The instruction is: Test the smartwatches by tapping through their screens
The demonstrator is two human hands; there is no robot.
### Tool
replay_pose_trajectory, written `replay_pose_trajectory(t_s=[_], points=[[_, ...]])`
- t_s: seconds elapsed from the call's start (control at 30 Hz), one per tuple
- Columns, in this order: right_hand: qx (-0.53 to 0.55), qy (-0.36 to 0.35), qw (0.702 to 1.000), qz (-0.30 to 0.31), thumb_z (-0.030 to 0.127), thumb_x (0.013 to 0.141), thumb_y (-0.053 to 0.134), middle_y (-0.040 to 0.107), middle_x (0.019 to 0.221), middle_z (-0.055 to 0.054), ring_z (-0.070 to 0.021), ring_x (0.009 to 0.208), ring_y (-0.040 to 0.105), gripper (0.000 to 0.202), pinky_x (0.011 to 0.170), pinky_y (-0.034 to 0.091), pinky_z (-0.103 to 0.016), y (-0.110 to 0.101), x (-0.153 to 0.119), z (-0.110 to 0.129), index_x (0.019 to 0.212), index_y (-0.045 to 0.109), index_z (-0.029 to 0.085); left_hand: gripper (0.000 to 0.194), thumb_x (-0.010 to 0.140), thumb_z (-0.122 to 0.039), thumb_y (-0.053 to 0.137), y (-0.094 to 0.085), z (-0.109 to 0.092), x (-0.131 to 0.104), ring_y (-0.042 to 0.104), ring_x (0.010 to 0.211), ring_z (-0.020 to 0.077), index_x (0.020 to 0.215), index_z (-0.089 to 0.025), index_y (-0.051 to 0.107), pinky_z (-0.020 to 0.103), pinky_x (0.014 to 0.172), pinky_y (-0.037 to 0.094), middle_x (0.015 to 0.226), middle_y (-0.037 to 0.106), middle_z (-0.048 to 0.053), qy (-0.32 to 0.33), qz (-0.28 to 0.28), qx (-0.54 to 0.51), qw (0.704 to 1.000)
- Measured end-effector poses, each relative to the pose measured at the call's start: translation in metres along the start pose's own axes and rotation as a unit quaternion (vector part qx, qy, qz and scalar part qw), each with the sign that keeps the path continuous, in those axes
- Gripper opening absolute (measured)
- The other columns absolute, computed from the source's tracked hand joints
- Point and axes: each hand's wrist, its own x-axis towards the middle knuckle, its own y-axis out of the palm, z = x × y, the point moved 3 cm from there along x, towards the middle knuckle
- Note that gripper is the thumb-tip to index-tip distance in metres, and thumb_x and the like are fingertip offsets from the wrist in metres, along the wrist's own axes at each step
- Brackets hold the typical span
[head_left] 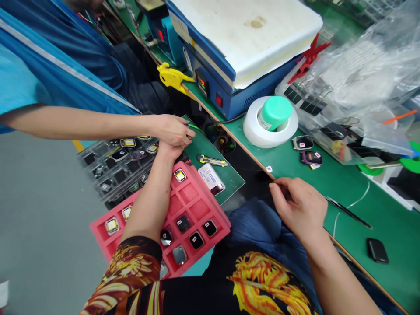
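My left hand [171, 150] reaches out over the far edge of the pink foam tray [187, 192], mostly covered by another person's hand, so its fingers are hidden. Several watch cases and watch faces sit in the tray's compartments under and beside my left forearm. My right hand [298, 205] rests at the wooden edge of the green bench, fingers curled with thumb and index close together; anything between them is too small to make out. A small white sticker [269, 169] lies just beyond it on the bench edge.
Left, a person's forearm [98, 124] crosses above a clear tray [108, 175] of watch parts. A yellow cutter [211, 160] and white device [211, 178] lie beyond the foam tray. On the bench are a blue heater [223, 94], tape roll [256, 127], two watches [302, 142], tweezers [349, 212].
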Motion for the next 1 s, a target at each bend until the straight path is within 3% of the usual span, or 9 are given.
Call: replay_pose_trajectory(t_s=[0.13, 0.3, 0.4, 0.53, 0.6, 0.7, 0.77, 0.87, 1.0], points=[[-0.001, 0.001, 1.0, -0.001, 0.037, 0.108, 0.071, 0.067, 0.076, 0.002, -0.0152, 0.07, 0.063, 0.019, 0.068, 0.042, -0.031, 0.0, -0.001, 0.0, 0.097, 0.076, 0.022, 0.041, 0.117, -0.04, 0.037, 0.005, 0.0, -0.005, 0.069, 0.07, 0.0231, 0.106, -0.018, 0.071, 0.034, 0.06, 0.057, 0.087, 0.073, 0.01, 0.028, 0.046, -0.02, 0.998], [-0.007, 0.004, 1.0, -0.006, 0.038, 0.108, 0.07, 0.067, 0.075, 0.002, -0.0151, 0.069, 0.062, 0.02, 0.066, 0.04, -0.031, 0.001, 0.0, 0.0, 0.096, 0.075, 0.023, 0.046, 0.117, -0.042, 0.035, 0.004, -0.004, -0.006, 0.073, 0.077, 0.0205, 0.1, -0.018, 0.071, 0.032, 0.07, 0.059, 0.089, 0.076, 0.009, 0.047, 0.066, -0.026, 0.996], [-0.009, -0.004, 1.0, -0.009, 0.039, 0.109, 0.069, 0.066, 0.075, 0.002, -0.0151, 0.068, 0.062, 0.022, 0.066, 0.041, -0.031, 0.001, -0.001, -0.001, 0.096, 0.075, 0.023, 0.051, 0.113, -0.053, 0.041, 0.005, -0.003, -0.002, 0.073, 0.081, 0.0203, 0.096, -0.017, 0.072, 0.031, 0.074, 0.06, 0.091, 0.077, 0.012, 0.08, 0.049, 0.115, 0.989], [-0.021, -0.004, 1.0, -0.014, 0.044, 0.11, 0.067, 0.067, 0.075, 0.002, -0.0155, 0.067, 0.063, 0.025, 0.065, 0.041, -0.031, 0.002, -0.005, -0.004, 0.098, 0.075, 0.023, 0.051, 0.102, -0.065, 0.06, 0.01, 0.017, 0.003, 0.066, 0.069, 0.0181, 0.087, -0.017, 0.071, 0.03, 0.068, 0.054, 0.084, 0.073, 0.012, 0.112, 0.023, 0.414, 0.903], [-0.032, 0.002, 0.999, -0.025, 0.047, 0.11, 0.067, 0.066, 0.073, 0.003, -0.0157, 0.065, 0.064, 0.026, 0.063, 0.042, -0.032, 0.004, -0.005, -0.006, 0.107, 0.075, 0.023, 0.042, 0.094, -0.057, 0.074, 0.012, 0.031, 0.004, 0.062, 0.065, 0.0187, 0.077, -0.019, 0.071, 0.031, 0.066, 0.049, 0.073, 0.07, 0.008, 0.113, 0.036, 0.493, 0.862], [-0.058, -0.004, 0.998, -0.038, 0.047, 0.11, 0.066, 0.064, 0.072, 0.004, -0.0162, 0.063, 0.064, 0.029, 0.063, 0.044, -0.033, 0.006, -0.006, -0.006, 0.123, 0.074, 0.023, 0.03, 0.081, -0.042, 0.087, 0.014, 0.048, 0.004, 0.064, 0.07, 0.0228, 0.065, -0.022, 0.071, 0.034, 0.071, 0.045, 0.064, 0.066, 0.005, 0.096, 0.077, 0.617, 0.777], [-0.087, -0.013, 0.995, -0.043, 0.047, 0.11, 0.066, 0.066, 0.076, 0.002, -0.0175, 0.066, 0.066, 0.028, 0.062, 0.044, -0.034, 0.007, -0.006, -0.004, 0.125, 0.074, 0.024, 0.028, 0.078, -0.039, 0.087, 0.013, 0.054, 0.003, 0.068, 0.078, 0.0262, 0.061, -0.023, 0.071, 0.036, 0.076, 0.044, 0.067, 0.069, 0.006, 0.084, 0.099, 0.682, 0.72], [-0.131, -0.017, 0.99, -0.053, 0.048, 0.109, 0.07, 0.072, 0.086, 0.0, -0.02, 0.072, 0.07, 0.028, 0.06, 0.044, -0.036, 0.008, -0.006, -0.003, 0.125, 0.075, 0.025, 0.031, 0.086, -0.047, 0.079, 0.011, 0.057, 0.003, 0.072, 0.09, 0.0298, 0.066, -0.024, 0.073, 0.037, 0.079, 0.044, 0.079, 0.076, 0.008, 0.076, 0.113, 0.749, 0.649], [-0.153, -0.021, 0.986, -0.063, 0.047, 0.109, 0.07, 0.073, 0.085, -0.001, -0.0203, 0.07, 0.07, 0.027, 0.059, 0.043, -0.037, 0.009, -0.008, -0.006, 0.125, 0.076, 0.025, 0.038, 0.098, -0.055, 0.063, 0.013, 0.058, 0.003, 0.075, 0.1, 0.0315, 0.079, -0.025, 0.078, 0.037, 0.081, 0.047, 0.096, 0.081, 0.012, 0.076, 0.125, 0.798, 0.585]])
